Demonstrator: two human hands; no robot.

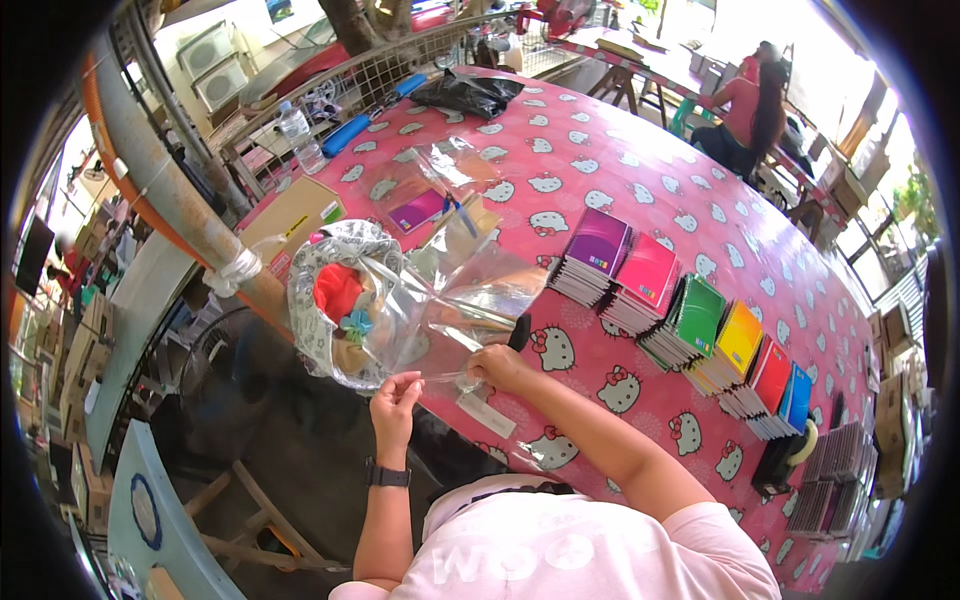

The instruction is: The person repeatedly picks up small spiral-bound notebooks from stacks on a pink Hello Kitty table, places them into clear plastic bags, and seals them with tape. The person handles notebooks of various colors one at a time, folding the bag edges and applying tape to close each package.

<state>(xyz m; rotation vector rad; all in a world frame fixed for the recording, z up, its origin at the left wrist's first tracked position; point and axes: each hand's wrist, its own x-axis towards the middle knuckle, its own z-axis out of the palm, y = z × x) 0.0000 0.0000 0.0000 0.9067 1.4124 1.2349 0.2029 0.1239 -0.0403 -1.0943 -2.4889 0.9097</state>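
My left hand (398,396) pinches the near edge of a clear plastic sheet or bag (425,325) at the table's left edge. On the same edge, a short way to the right, my right hand (497,368) is closed with its fingers together. A thin strip of the plastic stretches between them. Just beyond lies a white patterned cloth bag (305,325), with a red fabric item (338,290) and a blue flower-like piece (355,324) in its opening. A purple notebook (418,211) lies farther off, partly under more clear plastic. A pale strip (487,415) rests near my right hand.
Spiral notebooks stand in coloured stacks, from purple (597,243) to blue (796,397), across the pink table (640,160). A tape dispenser (778,465) sits at the right. A water bottle (299,138), cardboard (300,225) and a black plastic bag (468,95) are farther off. A pole (185,180) rises at left.
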